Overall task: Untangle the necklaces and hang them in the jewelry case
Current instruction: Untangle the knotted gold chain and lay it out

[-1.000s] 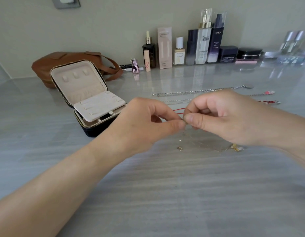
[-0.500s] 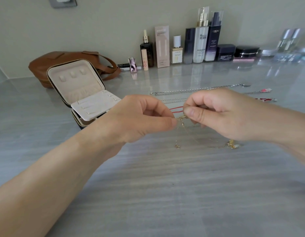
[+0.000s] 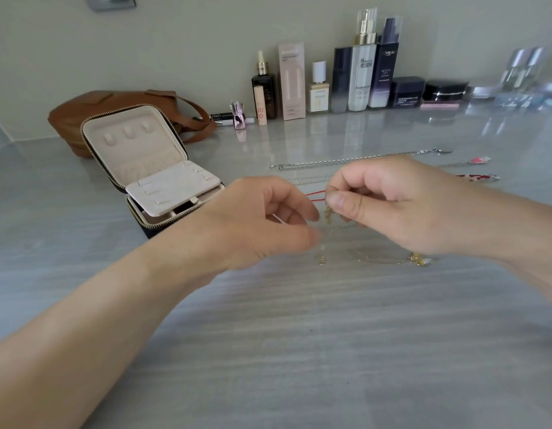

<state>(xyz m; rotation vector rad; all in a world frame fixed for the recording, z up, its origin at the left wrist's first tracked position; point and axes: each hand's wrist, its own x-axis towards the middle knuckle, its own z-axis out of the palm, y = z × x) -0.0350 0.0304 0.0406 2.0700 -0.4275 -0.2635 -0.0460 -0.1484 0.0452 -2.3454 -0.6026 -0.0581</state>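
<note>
My right hand (image 3: 414,209) pinches a thin gold necklace (image 3: 329,213) between thumb and forefinger and holds it just above the table. The rest of that chain trails on the table to a gold pendant (image 3: 420,260), and a small clasp end (image 3: 321,261) lies below my hands. My left hand (image 3: 262,221) is close beside it with curled, blurred fingertips; whether it still grips the chain is unclear. A red cord (image 3: 315,195) shows between the hands. The jewelry case (image 3: 135,140) stands open at the left, cream inside, with empty hooks in the lid.
A silver chain (image 3: 361,157) and thinner silver chains (image 3: 308,178) lie behind my hands, with red-and-white pendants (image 3: 480,168) at the right. A brown bag (image 3: 83,109) sits behind the case. Cosmetic bottles and jars (image 3: 361,78) line the wall.
My hands, pinched together a second ago, have drawn slightly apart. The left has dropped down and left, and a short length of gold chain now hangs from my right fingers.
</note>
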